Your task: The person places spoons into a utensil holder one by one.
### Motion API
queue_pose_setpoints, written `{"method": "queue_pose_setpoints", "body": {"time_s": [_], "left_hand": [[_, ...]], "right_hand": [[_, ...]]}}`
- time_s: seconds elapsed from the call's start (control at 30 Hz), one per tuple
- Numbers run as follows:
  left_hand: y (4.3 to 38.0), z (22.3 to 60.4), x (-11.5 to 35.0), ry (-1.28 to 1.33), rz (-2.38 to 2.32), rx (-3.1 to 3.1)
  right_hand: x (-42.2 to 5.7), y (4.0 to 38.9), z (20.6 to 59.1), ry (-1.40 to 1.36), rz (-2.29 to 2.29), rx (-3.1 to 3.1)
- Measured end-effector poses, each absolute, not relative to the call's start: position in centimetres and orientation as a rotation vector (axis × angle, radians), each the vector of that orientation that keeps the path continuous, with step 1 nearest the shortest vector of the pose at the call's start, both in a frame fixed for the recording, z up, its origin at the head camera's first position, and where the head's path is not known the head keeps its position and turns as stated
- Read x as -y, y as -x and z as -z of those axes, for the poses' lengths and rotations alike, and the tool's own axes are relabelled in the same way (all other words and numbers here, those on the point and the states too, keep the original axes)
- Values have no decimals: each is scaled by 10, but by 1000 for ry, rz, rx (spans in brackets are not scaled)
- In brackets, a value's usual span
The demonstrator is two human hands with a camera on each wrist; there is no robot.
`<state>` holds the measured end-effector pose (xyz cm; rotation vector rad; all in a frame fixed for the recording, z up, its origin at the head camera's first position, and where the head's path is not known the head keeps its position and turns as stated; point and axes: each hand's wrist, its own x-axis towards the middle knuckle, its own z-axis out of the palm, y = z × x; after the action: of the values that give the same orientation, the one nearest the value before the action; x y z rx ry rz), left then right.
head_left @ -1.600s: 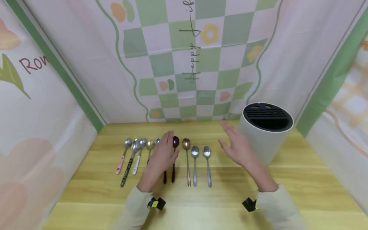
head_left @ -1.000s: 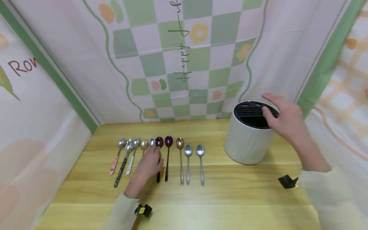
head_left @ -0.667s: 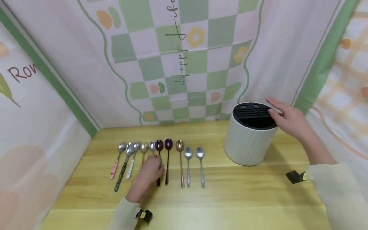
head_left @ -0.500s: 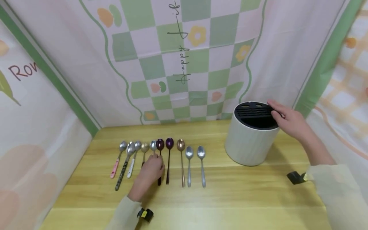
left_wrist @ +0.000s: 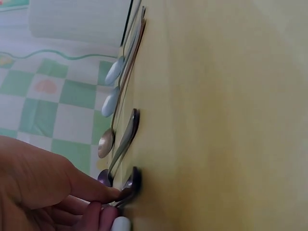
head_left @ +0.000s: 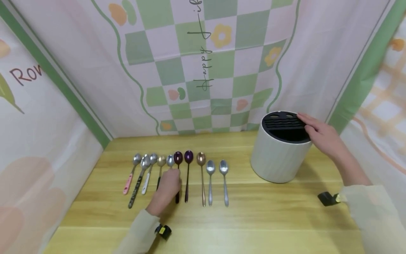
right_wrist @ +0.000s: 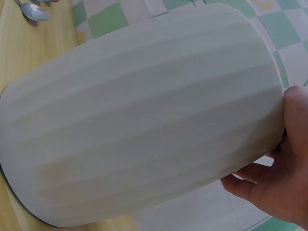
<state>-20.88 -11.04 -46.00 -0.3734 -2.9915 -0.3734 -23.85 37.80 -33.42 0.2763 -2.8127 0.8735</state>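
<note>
My left hand (head_left: 169, 181) is low over the row of spoons, pinching a silver spoon (head_left: 170, 160) whose handle it covers. In the left wrist view the thumb and fingertips meet close beside a dark spoon's handle (left_wrist: 135, 175). Just right of that hand lie a dark red spoon (head_left: 178, 157) and a purple spoon (head_left: 188, 157). My right hand (head_left: 325, 137) grips the right edge of a white ribbed utensil holder (head_left: 277, 158) with a black slotted top. From the right wrist, its bent fingers (right_wrist: 240, 185) show against the holder's side.
Left of the left hand lie spoons with pink (head_left: 128, 184), black patterned (head_left: 134, 192) and white (head_left: 146, 183) handles, plus a gold-bowled spoon (head_left: 161, 161). A copper spoon (head_left: 201, 158) and two silver spoons lie towards the holder. Patterned cloth (head_left: 203, 70) hangs behind the wooden table (head_left: 241, 225).
My right hand has moved right, from above the table onto the holder's rim. My left hand has come down among the spoons, and its fingers have drawn together on one.
</note>
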Motion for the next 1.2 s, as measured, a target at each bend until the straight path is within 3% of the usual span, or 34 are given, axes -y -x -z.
{"method": "queue_pose_setpoints", "body": {"time_s": [0.57,1.2], "left_hand": [[229,446,106,131,458,3284],[231,442,117,69,803,3317]], "right_hand": [[-378,237,334,-262,-876,2793],[-379,238,336,-284,-875,2773]]}}
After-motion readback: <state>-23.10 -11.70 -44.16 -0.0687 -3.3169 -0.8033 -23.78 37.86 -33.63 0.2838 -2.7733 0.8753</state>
